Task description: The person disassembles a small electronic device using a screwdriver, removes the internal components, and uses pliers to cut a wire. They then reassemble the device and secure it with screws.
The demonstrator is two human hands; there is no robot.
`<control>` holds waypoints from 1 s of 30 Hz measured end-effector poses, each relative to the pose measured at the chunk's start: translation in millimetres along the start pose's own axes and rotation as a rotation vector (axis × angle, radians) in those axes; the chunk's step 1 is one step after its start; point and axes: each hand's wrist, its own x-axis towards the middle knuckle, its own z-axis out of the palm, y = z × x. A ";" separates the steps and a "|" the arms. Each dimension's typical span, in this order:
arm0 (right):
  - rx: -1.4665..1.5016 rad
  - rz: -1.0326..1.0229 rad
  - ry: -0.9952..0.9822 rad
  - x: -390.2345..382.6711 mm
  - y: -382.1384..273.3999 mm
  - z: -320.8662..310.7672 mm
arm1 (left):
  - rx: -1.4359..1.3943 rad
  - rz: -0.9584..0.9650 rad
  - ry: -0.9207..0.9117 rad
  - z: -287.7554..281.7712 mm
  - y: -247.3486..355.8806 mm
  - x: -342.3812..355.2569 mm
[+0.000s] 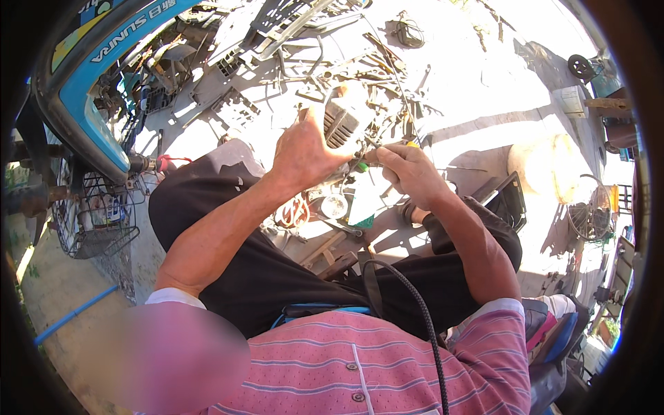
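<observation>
My left hand (304, 151) is wrapped round a grey ribbed metal housing (340, 126), held up in front of my knees. Slots or fins run along its visible face; its exact kind does not show. From the other side, my right hand (413, 174) comes close to the housing's right edge. Its thumb and fingers are pinched together on something small and thin, which I cannot make out. Just below the fingertips there is a small green spot (362, 167). Further down, between my legs, lie a coil of orange-red cord (293, 211) and a round pale disc (334, 206).
Metal scraps and brackets (366, 72) litter the ground beyond my hands. At the left stand a blue vehicle panel (93, 104) and a black wire basket (97, 214). A spoked wheel (590, 207) is at the right. A black braided cord (422, 304) runs down my front.
</observation>
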 end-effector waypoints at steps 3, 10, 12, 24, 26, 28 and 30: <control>-0.656 -0.380 0.308 -5.1 7.0 16.9 | -0.041 -0.039 -0.053 -0.4 2.1 0.3; -0.291 -0.112 0.136 -1.7 1.5 3.7 | -0.029 0.008 0.001 3.7 4.0 -0.7; 0.425 0.225 -0.125 4.0 1.3 -11.2 | -0.013 0.014 0.034 2.8 4.9 -1.6; -0.845 -0.486 0.352 -10.6 -1.7 15.4 | -0.041 -0.011 -0.039 0.1 8.1 -1.3; -0.952 -0.528 0.378 -11.7 0.5 15.5 | -0.033 -0.017 -0.026 1.2 9.3 -1.8; -0.961 -0.493 0.377 -12.1 0.6 16.5 | -0.031 -0.021 -0.033 3.6 7.9 -0.6; -0.774 -0.413 0.285 -10.0 0.4 14.2 | -0.016 -0.018 -0.041 4.3 8.0 -0.7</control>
